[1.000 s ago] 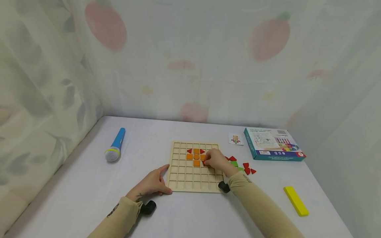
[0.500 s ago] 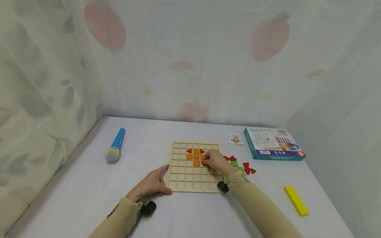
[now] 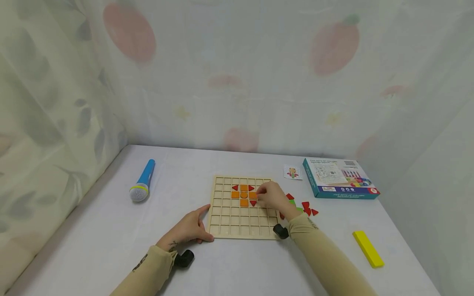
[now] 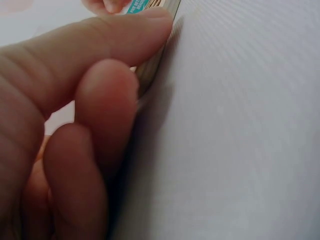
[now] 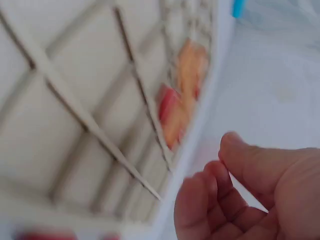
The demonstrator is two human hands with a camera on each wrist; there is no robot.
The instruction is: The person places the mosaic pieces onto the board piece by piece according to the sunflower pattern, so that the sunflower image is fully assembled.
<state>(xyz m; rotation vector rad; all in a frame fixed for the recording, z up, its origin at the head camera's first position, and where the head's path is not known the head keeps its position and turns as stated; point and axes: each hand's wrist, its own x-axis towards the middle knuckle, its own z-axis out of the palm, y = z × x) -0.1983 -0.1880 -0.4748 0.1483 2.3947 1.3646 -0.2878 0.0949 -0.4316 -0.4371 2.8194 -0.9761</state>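
A pale wooden grid board (image 3: pixel 226 222) lies on the table. Orange pieces make a cross on it, with an orange round piece (image 3: pixel 244 195) at the centre. Red triangles sit in cells beside the cross, one of them a lower right red triangle (image 3: pixel 253 203). My left hand (image 3: pixel 190 227) touches the board's left edge with the index finger and its near left corner with the thumb. Above the board's right side is my right hand (image 3: pixel 275 197). In the right wrist view its thumb and fingers (image 5: pixel 240 150) are loosely bent, with nothing visible between them.
Loose red pieces (image 3: pixel 306 208) and green pieces lie right of the board, partly behind the right wrist. A pattern card (image 3: pixel 293 172) and a game box (image 3: pixel 340 179) are farther back. A yellow bar (image 3: pixel 368 249) lies at right, a toy microphone (image 3: pixel 143 181) at left.
My right hand has let go of the red triangle, now lying in a cell below the cross's right arm, and has moved slightly right and away. My left hand has stayed put.
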